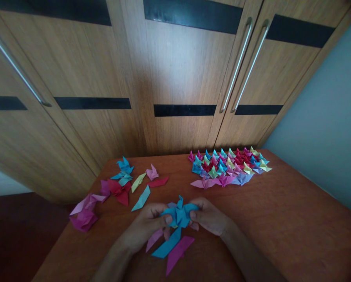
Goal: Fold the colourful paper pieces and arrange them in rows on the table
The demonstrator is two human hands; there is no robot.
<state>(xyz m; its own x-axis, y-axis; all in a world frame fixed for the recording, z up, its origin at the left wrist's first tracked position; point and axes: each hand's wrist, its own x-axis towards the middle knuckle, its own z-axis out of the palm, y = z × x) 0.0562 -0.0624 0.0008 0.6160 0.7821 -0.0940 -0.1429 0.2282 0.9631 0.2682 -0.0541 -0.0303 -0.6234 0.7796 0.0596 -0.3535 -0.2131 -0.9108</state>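
Observation:
Both of my hands pinch a blue folded paper piece (179, 214) just above the brown wooden table (281, 227). My left hand (147, 227) grips its left side with curled fingers. My right hand (209, 216) grips its right side. Under the hands lie a blue folded strip (168, 244), a magenta strip (178, 253) and a lilac strip (154, 239).
Several finished folded pieces in mixed colours are packed in rows (228, 164) at the table's back right. Loose folded papers in blue, red, pink and green lie scattered (125, 184) at the left. Wooden wardrobe doors with metal handles (237, 66) stand behind the table.

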